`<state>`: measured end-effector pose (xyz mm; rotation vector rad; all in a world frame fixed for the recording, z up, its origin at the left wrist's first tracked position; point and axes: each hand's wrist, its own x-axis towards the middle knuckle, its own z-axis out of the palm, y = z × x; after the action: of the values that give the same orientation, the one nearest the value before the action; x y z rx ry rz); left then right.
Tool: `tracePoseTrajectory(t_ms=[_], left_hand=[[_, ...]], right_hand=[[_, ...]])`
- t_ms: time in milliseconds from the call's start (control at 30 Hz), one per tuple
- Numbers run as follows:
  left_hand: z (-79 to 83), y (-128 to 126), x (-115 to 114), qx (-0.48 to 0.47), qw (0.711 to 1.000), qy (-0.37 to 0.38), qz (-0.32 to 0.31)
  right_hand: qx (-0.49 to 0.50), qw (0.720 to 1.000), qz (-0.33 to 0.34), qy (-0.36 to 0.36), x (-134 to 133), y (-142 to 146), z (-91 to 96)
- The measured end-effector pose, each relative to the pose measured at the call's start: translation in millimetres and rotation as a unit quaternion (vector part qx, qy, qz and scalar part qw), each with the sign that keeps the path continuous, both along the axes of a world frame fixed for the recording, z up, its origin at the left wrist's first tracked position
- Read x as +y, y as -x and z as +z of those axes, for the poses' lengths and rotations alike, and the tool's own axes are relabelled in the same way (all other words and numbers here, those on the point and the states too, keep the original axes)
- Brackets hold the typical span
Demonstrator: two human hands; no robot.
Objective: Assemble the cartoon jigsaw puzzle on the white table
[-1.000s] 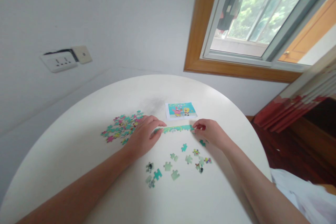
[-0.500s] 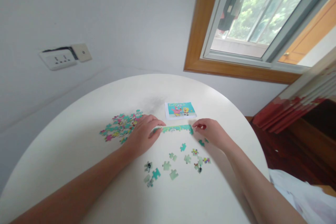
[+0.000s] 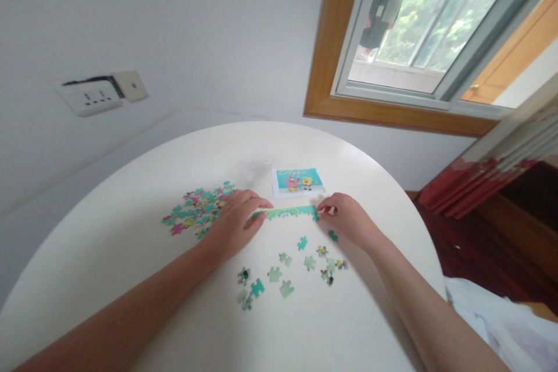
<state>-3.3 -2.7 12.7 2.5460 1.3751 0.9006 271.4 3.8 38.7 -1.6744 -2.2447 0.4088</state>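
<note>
A narrow strip of joined jigsaw pieces [image 3: 290, 212], teal with pale green markings, lies flat on the white table. My left hand [image 3: 238, 218] rests at its left end, with thumb and fingers closed around that end and covering part of it. At the other end, my right hand [image 3: 346, 215] has thumb and forefinger pinched on the strip's edge. Just behind the strip lies a picture card [image 3: 299, 181] with a pink and a yellow cartoon figure. Loose jigsaw pieces [image 3: 286, 289] are scattered in front, and a teal piece [image 3: 333, 235] lies below my right hand.
A pile of mixed jigsaw pieces [image 3: 192, 209] spreads left of and partly behind my left hand. The round white table [image 3: 131, 302] reaches close to the wall, which has a socket [image 3: 91, 97]. A wood-framed window [image 3: 401, 110] and a red curtain [image 3: 453, 183] are at the right.
My right hand has shifted very slightly at the strip's right end, and one loose teal piece near it is now hidden. The view has moved a little; my left hand stays put.
</note>
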Motion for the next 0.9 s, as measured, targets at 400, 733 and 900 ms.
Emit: tracePoseTrajectory(t_ms=[400,733,900], left_hand=[[-0.7,-1.0,-0.1,-0.014,1.000,-0.001,-0.004],[3.2,-2.8,-1.4,-0.013,1.000,0.011,0.002],[1.8,-1.3,0.0,-0.002,1.000,-0.001,0.002]], right_hand=[[-0.003,0.999,0.031,-0.015,-3.4,3.5,0.7],[0.005,0.999,0.030,-0.011,-3.6,3.0,3.1],[-0.001,1.000,0.026,-0.003,-3.0,1.1,6.0]])
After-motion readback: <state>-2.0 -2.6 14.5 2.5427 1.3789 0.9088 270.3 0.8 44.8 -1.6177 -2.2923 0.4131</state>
